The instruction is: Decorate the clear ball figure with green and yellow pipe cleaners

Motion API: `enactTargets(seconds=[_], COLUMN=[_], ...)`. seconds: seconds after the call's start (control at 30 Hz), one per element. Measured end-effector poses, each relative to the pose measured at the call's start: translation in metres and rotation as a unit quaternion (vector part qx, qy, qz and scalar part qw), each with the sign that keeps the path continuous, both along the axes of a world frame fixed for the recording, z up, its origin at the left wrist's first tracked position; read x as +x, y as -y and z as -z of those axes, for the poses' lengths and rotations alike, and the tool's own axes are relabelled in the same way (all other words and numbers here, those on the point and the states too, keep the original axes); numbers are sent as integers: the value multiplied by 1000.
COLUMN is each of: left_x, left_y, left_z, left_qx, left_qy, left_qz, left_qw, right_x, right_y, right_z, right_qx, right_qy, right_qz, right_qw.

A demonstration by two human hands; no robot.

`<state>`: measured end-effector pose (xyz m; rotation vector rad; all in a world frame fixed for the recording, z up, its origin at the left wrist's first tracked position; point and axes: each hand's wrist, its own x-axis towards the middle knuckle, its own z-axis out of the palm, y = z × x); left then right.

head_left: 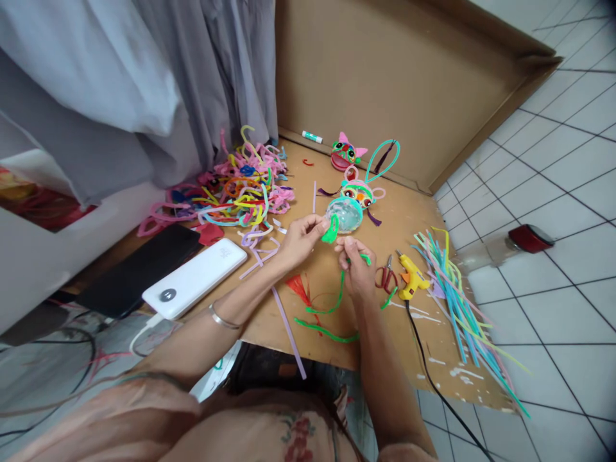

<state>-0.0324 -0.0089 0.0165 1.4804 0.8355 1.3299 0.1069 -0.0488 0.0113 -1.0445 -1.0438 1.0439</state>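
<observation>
My left hand pinches a small bright green loop, which looks like bent pipe cleaner. Close by on the right, my right hand has its fingers curled closed around a green pipe cleaner; an end sticks out past the fingers. Just beyond both hands is a clear domed piece with a teal fuzzy rim, beside an animal-face pipe-cleaner figure. Below the hands, a loose green pipe cleaner and a red tassel lie on the cardboard-coloured tabletop.
Right of my hands lie red-handled scissors, a yellow glue gun with a black cord, and straight pipe cleaners. A tangled pipe-cleaner heap, a white power bank and a black phone-like slab are left. A glue stick lies behind.
</observation>
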Motion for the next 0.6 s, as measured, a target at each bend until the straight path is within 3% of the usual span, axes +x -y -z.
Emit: enactTargets(seconds=[0.3,0.6], left_x=[2,5], left_y=[10,5], left_z=[-4,1], left_qx=[51,-12], left_qy=[-73,-10], left_qz=[-58,-18], left_qw=[994,1000], right_x=[-5,-6], right_y=[8,6], right_z=[-2,3], right_qx=[11,0], right_qy=[90,38], right_qz=[-4,5], right_qw=[996,999])
